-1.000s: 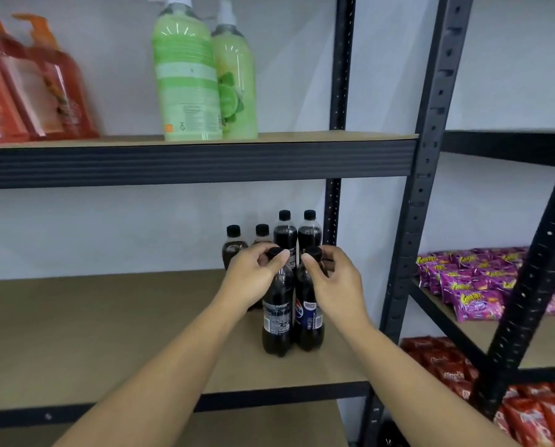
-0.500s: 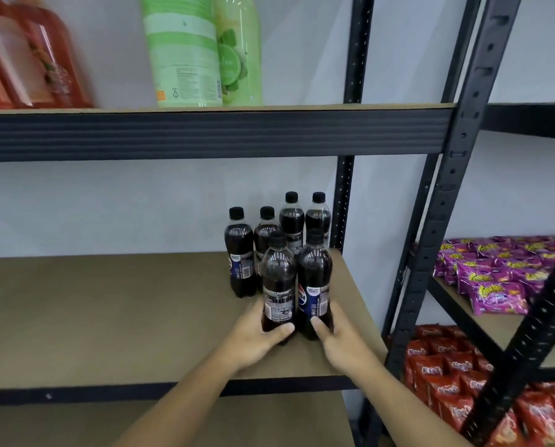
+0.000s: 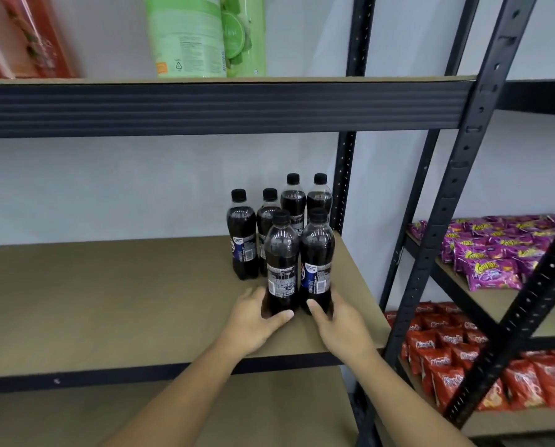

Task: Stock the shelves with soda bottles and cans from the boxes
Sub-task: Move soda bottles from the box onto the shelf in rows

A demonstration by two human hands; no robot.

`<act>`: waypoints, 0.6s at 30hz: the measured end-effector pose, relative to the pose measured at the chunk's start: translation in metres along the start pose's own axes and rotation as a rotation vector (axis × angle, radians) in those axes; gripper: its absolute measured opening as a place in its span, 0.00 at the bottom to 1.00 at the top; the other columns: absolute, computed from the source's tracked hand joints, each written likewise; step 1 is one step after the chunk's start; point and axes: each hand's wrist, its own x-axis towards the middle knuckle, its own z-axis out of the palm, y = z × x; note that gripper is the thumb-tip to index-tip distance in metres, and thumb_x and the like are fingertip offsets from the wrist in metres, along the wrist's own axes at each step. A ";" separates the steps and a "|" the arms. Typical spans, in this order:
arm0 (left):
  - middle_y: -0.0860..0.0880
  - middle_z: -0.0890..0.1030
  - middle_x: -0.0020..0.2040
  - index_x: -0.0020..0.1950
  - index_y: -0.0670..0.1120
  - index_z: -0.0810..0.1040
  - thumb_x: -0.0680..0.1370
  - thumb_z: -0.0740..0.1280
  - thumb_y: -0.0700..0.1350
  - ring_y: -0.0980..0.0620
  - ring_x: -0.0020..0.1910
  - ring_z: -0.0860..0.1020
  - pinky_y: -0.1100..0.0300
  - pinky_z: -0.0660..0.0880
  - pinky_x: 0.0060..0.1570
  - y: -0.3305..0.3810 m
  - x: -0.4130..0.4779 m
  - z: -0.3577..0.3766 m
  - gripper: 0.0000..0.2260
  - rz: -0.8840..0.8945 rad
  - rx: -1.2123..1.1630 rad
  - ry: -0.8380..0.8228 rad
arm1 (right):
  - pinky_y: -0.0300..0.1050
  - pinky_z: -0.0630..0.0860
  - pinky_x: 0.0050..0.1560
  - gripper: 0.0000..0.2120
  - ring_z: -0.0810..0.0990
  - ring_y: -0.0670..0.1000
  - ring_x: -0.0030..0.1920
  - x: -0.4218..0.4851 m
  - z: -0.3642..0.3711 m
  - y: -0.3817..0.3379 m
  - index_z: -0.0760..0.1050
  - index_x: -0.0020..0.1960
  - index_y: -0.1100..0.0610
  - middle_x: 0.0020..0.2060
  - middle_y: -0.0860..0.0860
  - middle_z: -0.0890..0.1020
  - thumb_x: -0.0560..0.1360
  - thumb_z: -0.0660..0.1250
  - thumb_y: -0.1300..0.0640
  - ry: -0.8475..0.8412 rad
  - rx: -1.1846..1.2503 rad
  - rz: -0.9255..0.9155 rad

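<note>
White wall (image 3: 108, 188) sits behind a big black metal rack (image 3: 453, 195) with brown boards. I look at the middle shelf (image 3: 108, 301). Six dark soda bottles with black caps stand on it, close to its right end.

Two of them stand at the front, side by side and touching. The left front bottle (image 3: 281, 262) shows a white label. The right front bottle (image 3: 317, 259) shows some blue on its label. Both stand up straight.

The person's left hand (image 3: 253, 324) wraps round the bottom of the left front bottle, with the thumb lying across the front. The right hand (image 3: 344, 327) does the same to the right front bottle, thumb in front and fingers curled round its right side.

Four more bottles (image 3: 268, 221) stand just behind the front pair, at 12 o'clock and 11 o'clock from them.

Up on the top shelf, at 11 o'clock from the bottles, stand two tall green bottles (image 3: 192, 37). Far over at 10 o'clock are some red things (image 3: 28, 33), too blurry to tell.

At 3 o'clock, on another rack, lie purple snack bags (image 3: 492, 253). Red snack bags (image 3: 456, 366) lie at 4 o'clock, one shelf lower.
</note>
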 end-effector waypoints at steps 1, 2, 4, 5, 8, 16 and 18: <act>0.51 0.75 0.67 0.75 0.54 0.70 0.76 0.70 0.64 0.51 0.66 0.72 0.56 0.70 0.66 -0.003 -0.004 -0.004 0.31 0.010 0.105 -0.006 | 0.41 0.74 0.50 0.27 0.82 0.48 0.55 -0.006 0.002 -0.001 0.63 0.79 0.47 0.58 0.44 0.84 0.82 0.62 0.42 0.004 -0.041 0.011; 0.50 0.72 0.72 0.78 0.52 0.67 0.77 0.67 0.66 0.49 0.71 0.69 0.52 0.68 0.70 -0.006 -0.009 -0.008 0.34 0.015 0.195 -0.018 | 0.44 0.76 0.50 0.30 0.82 0.50 0.54 -0.014 0.005 -0.001 0.60 0.80 0.49 0.57 0.47 0.84 0.82 0.60 0.40 0.001 -0.078 0.039; 0.49 0.65 0.79 0.82 0.49 0.60 0.80 0.63 0.65 0.47 0.77 0.64 0.48 0.63 0.75 -0.014 -0.020 -0.019 0.36 0.021 0.273 -0.067 | 0.50 0.77 0.61 0.35 0.79 0.54 0.62 -0.030 0.012 -0.001 0.56 0.82 0.52 0.63 0.52 0.82 0.81 0.57 0.36 -0.001 -0.128 0.063; 0.49 0.63 0.81 0.83 0.49 0.57 0.81 0.61 0.65 0.48 0.79 0.62 0.49 0.61 0.77 -0.019 -0.026 -0.024 0.36 0.030 0.282 -0.097 | 0.53 0.73 0.68 0.35 0.75 0.55 0.68 -0.038 0.017 -0.001 0.55 0.82 0.54 0.69 0.54 0.78 0.81 0.56 0.37 0.009 -0.164 0.046; 0.47 0.59 0.83 0.84 0.47 0.54 0.83 0.58 0.63 0.47 0.80 0.59 0.55 0.57 0.78 -0.029 -0.048 -0.039 0.34 0.074 0.312 -0.161 | 0.56 0.52 0.81 0.33 0.62 0.53 0.79 -0.063 0.029 -0.013 0.57 0.82 0.60 0.78 0.55 0.66 0.84 0.55 0.41 0.034 -0.323 -0.010; 0.50 0.49 0.84 0.84 0.47 0.48 0.84 0.45 0.64 0.52 0.83 0.44 0.46 0.43 0.81 -0.073 -0.134 -0.066 0.33 0.252 0.605 -0.142 | 0.58 0.40 0.81 0.29 0.46 0.53 0.82 -0.127 0.078 -0.052 0.59 0.81 0.56 0.81 0.52 0.59 0.85 0.51 0.42 -0.077 -0.455 -0.123; 0.50 0.43 0.84 0.84 0.47 0.45 0.85 0.43 0.63 0.52 0.82 0.38 0.46 0.40 0.81 -0.090 -0.161 -0.067 0.32 0.263 0.607 -0.118 | 0.57 0.40 0.81 0.29 0.44 0.49 0.82 -0.146 0.095 -0.060 0.57 0.82 0.54 0.82 0.49 0.54 0.86 0.52 0.42 -0.090 -0.384 -0.151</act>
